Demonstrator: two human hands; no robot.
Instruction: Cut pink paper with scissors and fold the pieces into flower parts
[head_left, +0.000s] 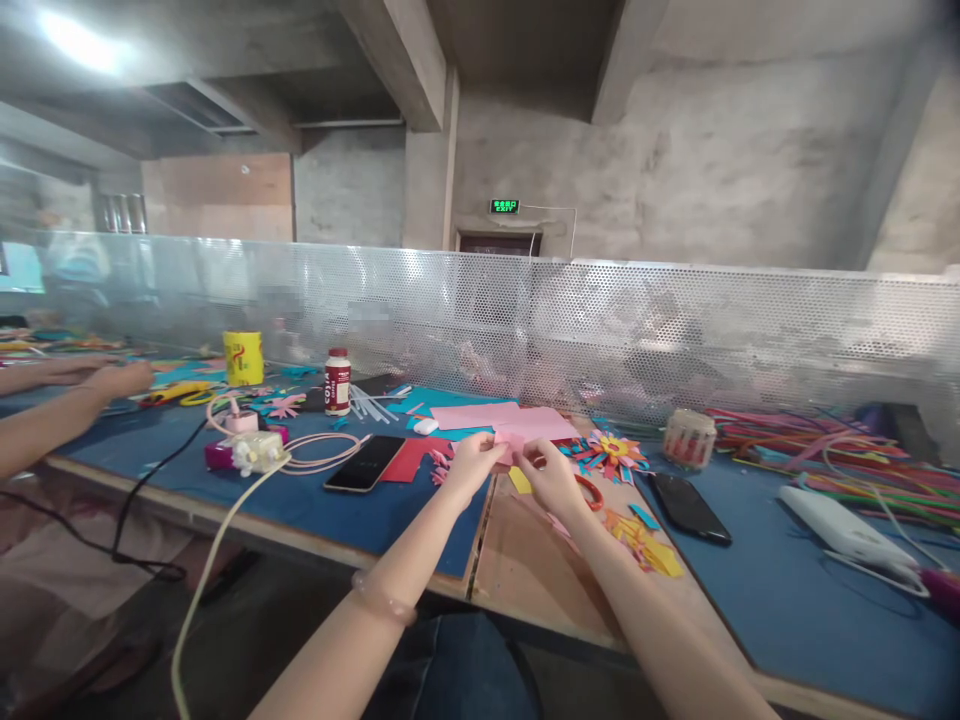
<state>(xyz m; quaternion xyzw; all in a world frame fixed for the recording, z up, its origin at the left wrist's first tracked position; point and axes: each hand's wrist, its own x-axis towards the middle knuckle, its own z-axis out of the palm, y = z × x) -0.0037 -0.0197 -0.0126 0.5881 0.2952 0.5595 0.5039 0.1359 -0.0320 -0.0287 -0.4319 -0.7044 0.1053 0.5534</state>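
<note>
So the small pink paper [511, 446] is front and centre, long axis hard to call. Left hand [475, 468] pinches it from 8 o'clock; right hand [553, 477] curls at 4, just as close, can't tell if gripping. Pink sheets [474, 415] at 12.

A partition [645, 330] stands behind the bench [840, 625]. The slip [510, 446] is between the left hand [472, 466] and the right hand [553, 474], above the bench, with sheets [472, 415] behind. To the left lies a phone [367, 464]; behind it stands a bottle [337, 382], farther left a can [244, 358]. An adapter [259, 453] lies left of the phone. Right of the hands come a flower [615, 452], then a jar [688, 440], then strips [802, 440]. Before the jar lies another phone [688, 507], with scraps [651, 548] to its left and a power bank [844, 532] to its right.
</note>
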